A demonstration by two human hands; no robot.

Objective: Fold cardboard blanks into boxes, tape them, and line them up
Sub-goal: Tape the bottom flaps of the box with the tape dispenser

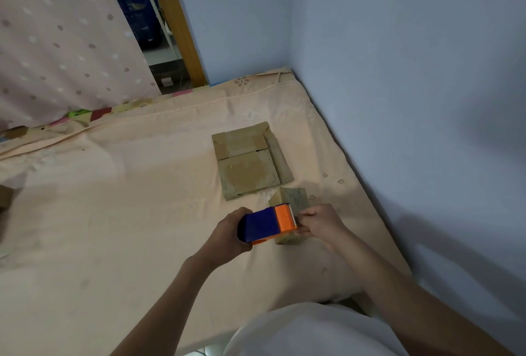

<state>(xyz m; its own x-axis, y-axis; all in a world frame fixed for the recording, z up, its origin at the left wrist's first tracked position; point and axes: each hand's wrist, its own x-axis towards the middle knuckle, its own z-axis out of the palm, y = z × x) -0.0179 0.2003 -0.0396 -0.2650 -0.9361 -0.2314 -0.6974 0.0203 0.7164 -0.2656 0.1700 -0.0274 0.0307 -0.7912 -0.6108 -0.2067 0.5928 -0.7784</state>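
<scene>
Bed (pixel 142 227), tape dispenser (pixel 267 223) over box (pixel 293 199)

— What is seen under everything?
— A bed (pixel 128 213), covered by a peach sheet (pixel 159 241); a patterned edge is shown along its far side.
— And around it?
— Blue walls (pixel 398 71) are met at the corner, a dotted pink curtain (pixel 57 42) is hung at left, and a wooden doorframe (pixel 176 22) is seen beside it.

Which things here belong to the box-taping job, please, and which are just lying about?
Job: tape dispenser in left hand; folded box; right hand at the blade; flat blanks.
Lying about: dotted curtain, bedsheet.
</scene>
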